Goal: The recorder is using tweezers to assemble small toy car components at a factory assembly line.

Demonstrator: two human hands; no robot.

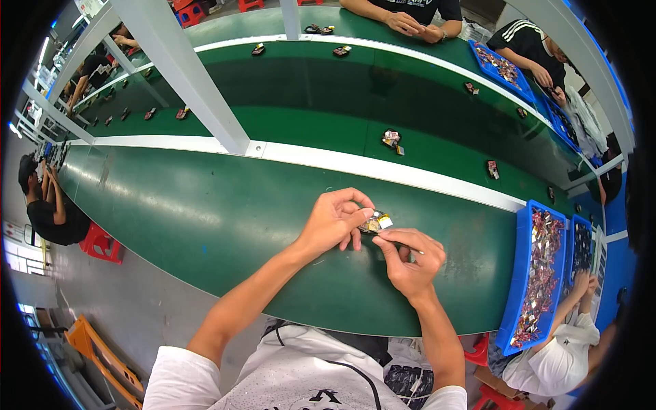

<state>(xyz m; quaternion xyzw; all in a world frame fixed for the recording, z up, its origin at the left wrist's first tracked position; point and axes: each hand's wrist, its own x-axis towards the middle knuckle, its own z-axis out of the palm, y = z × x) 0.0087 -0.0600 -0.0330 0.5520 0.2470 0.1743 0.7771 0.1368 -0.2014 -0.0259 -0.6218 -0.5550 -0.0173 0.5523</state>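
Observation:
A small black-cased electronic part (373, 223) with yellow and silver-white pieces is held above the green bench, near its middle. My left hand (335, 217) is closed on its left side, thumb and forefinger pinching it. From the lower right, my right hand (413, 258) comes up to the part, thumb and forefinger pressed together at its near edge. A thin stick-like thing seems to run through the right hand's grip; only a pale tip (421, 253) shows. Fingers hide much of the part.
Beyond a white rail (383, 166), several similar parts (391, 139) lie on a green conveyor belt (307, 130). A blue tray (521, 287) of red-and-silver pieces stands at the right bench end. A white post (184, 75) rises left of centre. Other people work around the line.

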